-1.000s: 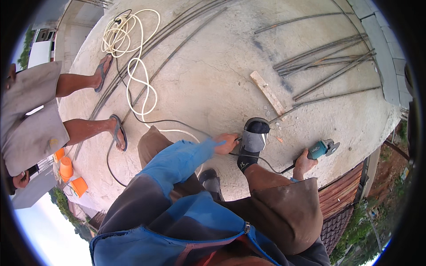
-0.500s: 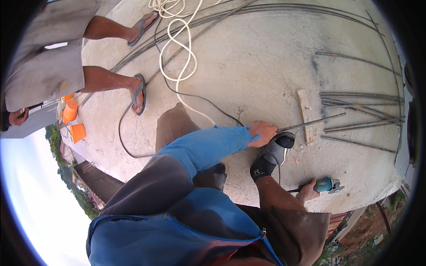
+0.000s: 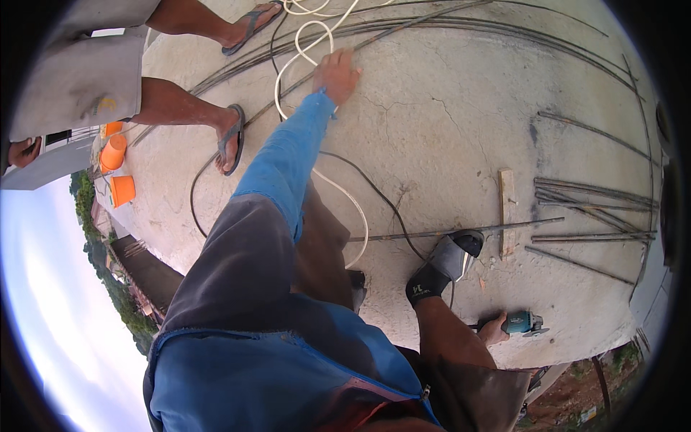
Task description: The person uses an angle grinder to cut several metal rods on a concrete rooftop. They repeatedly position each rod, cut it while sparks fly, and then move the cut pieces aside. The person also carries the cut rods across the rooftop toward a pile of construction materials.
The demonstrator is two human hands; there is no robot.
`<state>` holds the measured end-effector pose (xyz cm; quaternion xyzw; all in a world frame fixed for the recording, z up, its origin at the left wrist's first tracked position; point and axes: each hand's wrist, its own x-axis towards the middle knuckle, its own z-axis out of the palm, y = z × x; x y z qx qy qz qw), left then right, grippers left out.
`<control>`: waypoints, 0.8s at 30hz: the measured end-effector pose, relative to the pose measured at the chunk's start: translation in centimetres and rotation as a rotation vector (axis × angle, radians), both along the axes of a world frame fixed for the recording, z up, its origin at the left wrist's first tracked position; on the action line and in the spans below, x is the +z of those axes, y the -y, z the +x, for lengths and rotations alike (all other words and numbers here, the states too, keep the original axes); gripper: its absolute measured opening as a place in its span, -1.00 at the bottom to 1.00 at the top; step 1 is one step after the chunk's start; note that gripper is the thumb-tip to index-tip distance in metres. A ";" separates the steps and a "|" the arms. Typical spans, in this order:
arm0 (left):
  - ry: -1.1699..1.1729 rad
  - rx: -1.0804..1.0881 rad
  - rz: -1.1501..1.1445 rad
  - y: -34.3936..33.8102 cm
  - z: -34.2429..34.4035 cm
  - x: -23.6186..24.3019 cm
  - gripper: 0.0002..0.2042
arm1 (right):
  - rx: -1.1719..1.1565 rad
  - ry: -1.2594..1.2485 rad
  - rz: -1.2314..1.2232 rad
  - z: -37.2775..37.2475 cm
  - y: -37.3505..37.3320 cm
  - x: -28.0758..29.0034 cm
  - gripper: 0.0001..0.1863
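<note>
My left hand (image 3: 337, 75), its arm stretched out in a blue and dark sleeve, is over a long thin steel bar (image 3: 410, 29) and beside a looped white hose (image 3: 281, 75). Its thumb stands apart and the fingers are slightly blurred. At lower right, beyond my bent leg, my right hand (image 3: 493, 330) is closed round the body of a teal angle grinder (image 3: 517, 322), whose disc is near the concrete. Another steel bar (image 3: 425, 235) lies across the floor, passing by my shoe (image 3: 461, 253) and over a wooden strip (image 3: 508, 216).
Several cut steel bars (image 3: 597, 196) lie at right. A dark cable (image 3: 378, 191) and the hose cross the concrete floor (image 3: 432, 158). Another person's sandalled foot (image 3: 230, 140) stands at upper left, near orange buckets (image 3: 122, 190). The slab's edge drops off at lower right.
My left hand has let go of the steel bar by my shoe and moved up and left to the long bars. The grinder has shifted slightly down and left in view, still in my right hand.
</note>
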<state>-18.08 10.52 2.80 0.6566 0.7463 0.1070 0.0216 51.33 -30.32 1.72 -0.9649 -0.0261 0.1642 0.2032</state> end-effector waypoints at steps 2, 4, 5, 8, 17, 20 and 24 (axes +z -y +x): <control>-0.106 0.202 -0.139 -1.5 2.2 0.1 -0.35 | 0.009 0.015 0.011 1.8 0.7 0.1 0.08; -0.255 0.344 -0.257 -2.0 0.7 0.0 -0.46 | 0.039 -0.018 0.013 0.9 -0.4 0.3 0.01; -0.350 0.343 -0.281 -2.6 0.9 0.3 -0.49 | 0.050 -0.030 0.052 0.6 -0.7 0.5 -0.02; -0.480 0.278 -0.301 -2.8 -1.2 -0.3 -0.53 | 0.084 0.002 0.044 0.8 0.0 0.6 -0.07; -0.331 0.008 -0.218 -2.6 3.3 0.4 -0.61 | 0.111 0.104 0.084 0.3 0.7 -0.6 -0.10; -0.313 -0.094 -0.083 -4.2 4.7 2.3 -0.60 | 0.084 0.076 0.129 -0.6 -0.1 -0.4 -0.11; -0.243 -0.172 -0.207 -7.5 11.4 3.5 -0.57 | 0.093 0.097 0.096 0.0 0.5 -0.4 -0.11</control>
